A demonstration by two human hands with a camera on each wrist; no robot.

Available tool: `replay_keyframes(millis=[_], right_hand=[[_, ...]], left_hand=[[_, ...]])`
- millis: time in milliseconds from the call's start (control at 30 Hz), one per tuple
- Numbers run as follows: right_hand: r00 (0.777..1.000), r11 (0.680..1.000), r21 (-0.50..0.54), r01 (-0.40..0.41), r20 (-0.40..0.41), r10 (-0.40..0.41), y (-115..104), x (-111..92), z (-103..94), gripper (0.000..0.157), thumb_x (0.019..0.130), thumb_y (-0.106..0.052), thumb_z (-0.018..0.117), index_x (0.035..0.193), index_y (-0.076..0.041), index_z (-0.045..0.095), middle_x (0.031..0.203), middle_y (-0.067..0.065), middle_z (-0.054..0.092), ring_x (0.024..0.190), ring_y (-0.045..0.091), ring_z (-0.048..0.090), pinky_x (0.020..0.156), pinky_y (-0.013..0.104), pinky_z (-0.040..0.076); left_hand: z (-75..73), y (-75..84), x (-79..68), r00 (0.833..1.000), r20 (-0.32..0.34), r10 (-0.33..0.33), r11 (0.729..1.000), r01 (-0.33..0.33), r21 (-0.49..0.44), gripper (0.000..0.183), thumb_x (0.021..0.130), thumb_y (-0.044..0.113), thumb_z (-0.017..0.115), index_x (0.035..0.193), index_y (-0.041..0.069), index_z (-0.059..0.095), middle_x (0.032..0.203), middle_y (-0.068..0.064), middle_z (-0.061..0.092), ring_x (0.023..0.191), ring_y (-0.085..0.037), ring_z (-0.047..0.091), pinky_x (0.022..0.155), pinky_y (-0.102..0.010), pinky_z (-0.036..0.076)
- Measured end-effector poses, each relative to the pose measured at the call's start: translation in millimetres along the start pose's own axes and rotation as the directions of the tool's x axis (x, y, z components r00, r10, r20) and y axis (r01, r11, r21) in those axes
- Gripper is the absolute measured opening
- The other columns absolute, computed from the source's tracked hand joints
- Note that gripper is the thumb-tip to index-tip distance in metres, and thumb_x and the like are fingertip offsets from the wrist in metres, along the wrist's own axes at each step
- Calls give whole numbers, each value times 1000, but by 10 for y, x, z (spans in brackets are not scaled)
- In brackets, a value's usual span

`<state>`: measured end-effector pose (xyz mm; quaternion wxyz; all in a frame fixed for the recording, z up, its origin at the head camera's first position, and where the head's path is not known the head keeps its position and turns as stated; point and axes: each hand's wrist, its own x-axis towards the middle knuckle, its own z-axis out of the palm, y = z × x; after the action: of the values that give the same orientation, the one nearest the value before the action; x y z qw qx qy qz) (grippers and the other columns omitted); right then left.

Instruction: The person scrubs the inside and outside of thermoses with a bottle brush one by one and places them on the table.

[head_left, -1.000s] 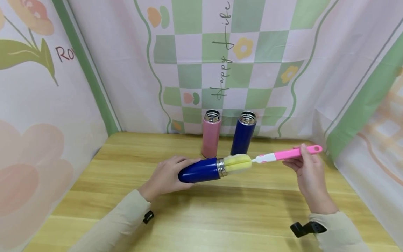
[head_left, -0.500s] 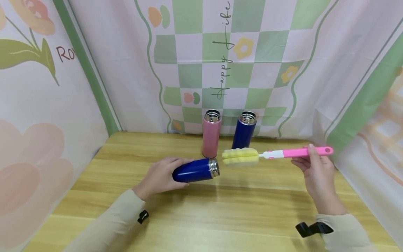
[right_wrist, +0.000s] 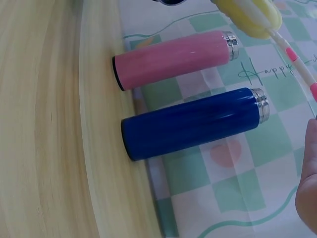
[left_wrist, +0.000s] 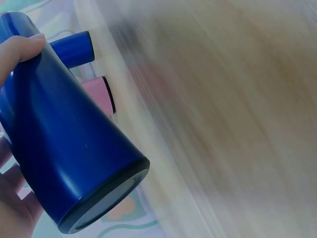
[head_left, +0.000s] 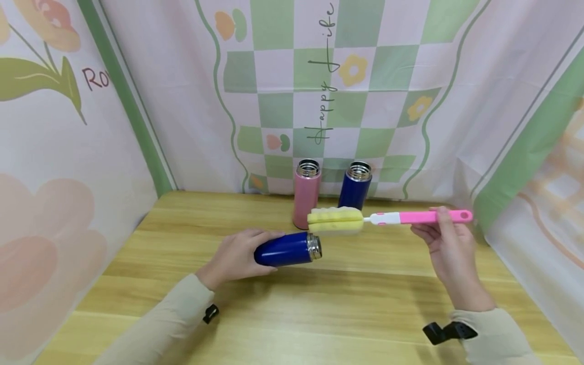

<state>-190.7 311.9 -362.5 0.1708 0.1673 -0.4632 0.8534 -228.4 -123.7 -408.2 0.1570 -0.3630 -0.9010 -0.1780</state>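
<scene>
My left hand (head_left: 239, 255) grips a blue thermos bottle (head_left: 283, 249) by its base end, tilted on its side with the open steel mouth facing right. In the left wrist view the bottle's dark-rimmed bottom (left_wrist: 106, 198) shows close up, thumb and fingers wrapped round its body. Between thumb and fingers, my right hand (head_left: 451, 253) holds the pink handle of a bottle brush (head_left: 335, 221). Its yellow sponge head is outside the bottle, above and just right of the mouth. In the right wrist view part of the sponge head (right_wrist: 257, 20) appears at the top.
A pink thermos bottle (head_left: 306, 195) and a second blue thermos bottle (head_left: 355, 187) stand upright without lids at the back of the wooden table (head_left: 319, 314). Behind them hangs a checkered curtain (head_left: 315, 111). The brush head partly covers both bottles in the head view.
The brush sponge was partly in the bottle's mouth a second ago, then came out to the right. Since half a second ago, it has moved back left and the held bottle slightly right.
</scene>
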Motion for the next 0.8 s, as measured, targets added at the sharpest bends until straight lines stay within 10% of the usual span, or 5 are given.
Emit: replay_keyframes(millis=[800], right_hand=[[997,984,-180,-10,74,24,50,-23,-70,24,107,-9,43,108,3,64,99,15,71,88,21,72,82,32,54]], left_hand=[[15,33,2,997,-65,41,998,-44,-42,77,71,46,89,140,39,55,121,1,65,106,-19,64,81,-46,56]])
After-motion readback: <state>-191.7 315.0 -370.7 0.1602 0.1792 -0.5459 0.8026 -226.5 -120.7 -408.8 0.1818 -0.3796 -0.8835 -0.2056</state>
